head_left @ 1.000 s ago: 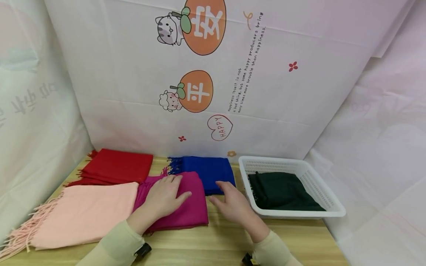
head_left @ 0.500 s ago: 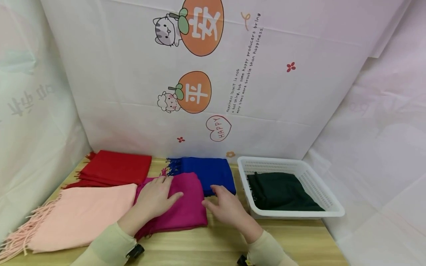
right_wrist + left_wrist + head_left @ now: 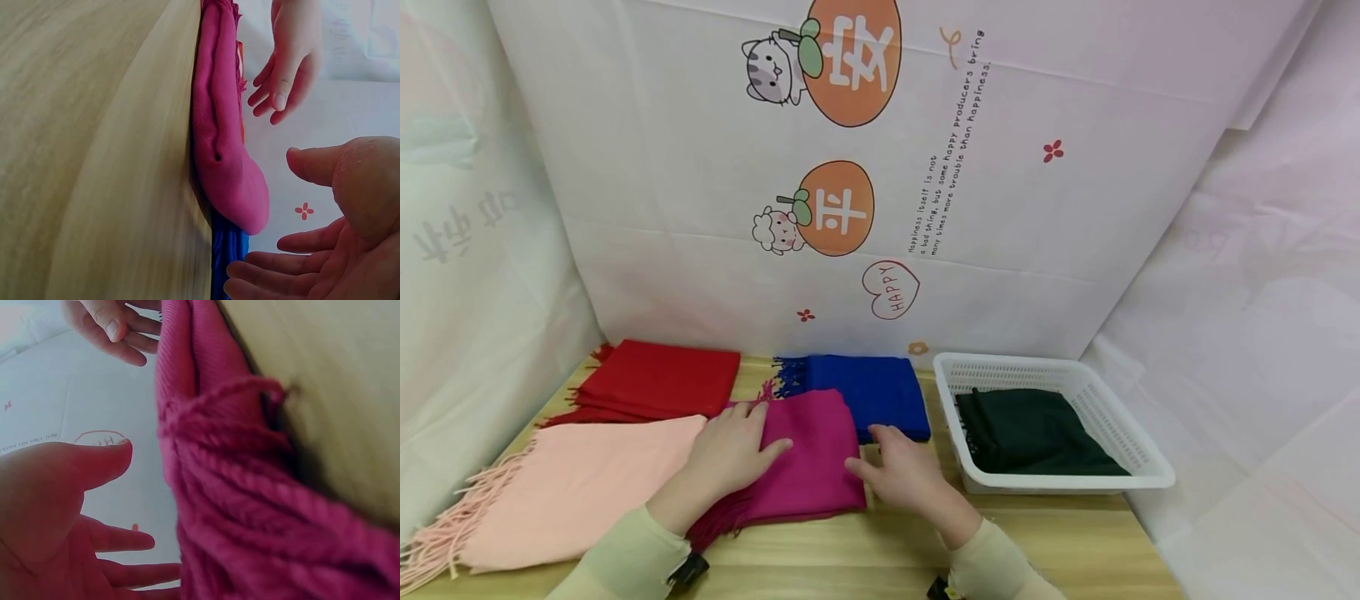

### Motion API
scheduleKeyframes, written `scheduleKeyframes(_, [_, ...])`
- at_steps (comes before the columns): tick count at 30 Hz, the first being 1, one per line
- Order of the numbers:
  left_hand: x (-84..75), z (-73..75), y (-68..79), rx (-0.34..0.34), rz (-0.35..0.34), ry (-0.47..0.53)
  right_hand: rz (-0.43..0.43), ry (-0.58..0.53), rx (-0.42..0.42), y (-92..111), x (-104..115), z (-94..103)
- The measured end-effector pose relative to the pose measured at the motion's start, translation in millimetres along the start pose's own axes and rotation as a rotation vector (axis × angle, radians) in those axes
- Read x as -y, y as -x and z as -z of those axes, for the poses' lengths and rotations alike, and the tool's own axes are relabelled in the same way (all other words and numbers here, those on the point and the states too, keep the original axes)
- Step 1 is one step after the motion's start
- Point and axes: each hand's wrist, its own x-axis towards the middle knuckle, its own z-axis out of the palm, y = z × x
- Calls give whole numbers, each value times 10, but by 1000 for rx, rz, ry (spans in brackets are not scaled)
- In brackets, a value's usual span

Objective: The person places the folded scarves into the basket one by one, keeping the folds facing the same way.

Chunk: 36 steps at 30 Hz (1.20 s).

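Observation:
A folded magenta scarf (image 3: 808, 467) with a fringe (image 3: 231, 506) at its left end lies on the table. Over that fringed end is my left hand (image 3: 727, 450), fingers extended and thumb spread apart. My right hand (image 3: 904, 473) hovers at the scarf's right edge, thumb and fingers parted, nothing between them. In the right wrist view, the right fingers (image 3: 275, 275) reach alongside the scarf's rounded fold, near a folded blue scarf (image 3: 872, 392) behind it.
A pale pink scarf (image 3: 587, 483) lies at the left, with a red scarf (image 3: 662, 375) behind it. To the right stands a white plastic basket (image 3: 1060, 482) holding a dark green scarf (image 3: 1037, 433). A printed white sheet (image 3: 985, 292) hangs along the table's back.
Both hands have shifted left, the left toward the fringed end and the right up to the magenta scarf's right edge. The view has turned slightly.

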Motion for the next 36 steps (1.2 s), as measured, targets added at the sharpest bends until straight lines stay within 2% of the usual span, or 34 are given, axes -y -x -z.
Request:
scheduleKeyframes(17, [199,29,54,30,26,-29,-39,-29,42,-68,14,-78])
scheduleKeyframes(31, [230,52,100,89,108,-6,1,-2,48,-188,-43,-157])
scheduleKeyframes(36, [227,57,93,97,126,-1,-25,-8,63,-197,5,-144])
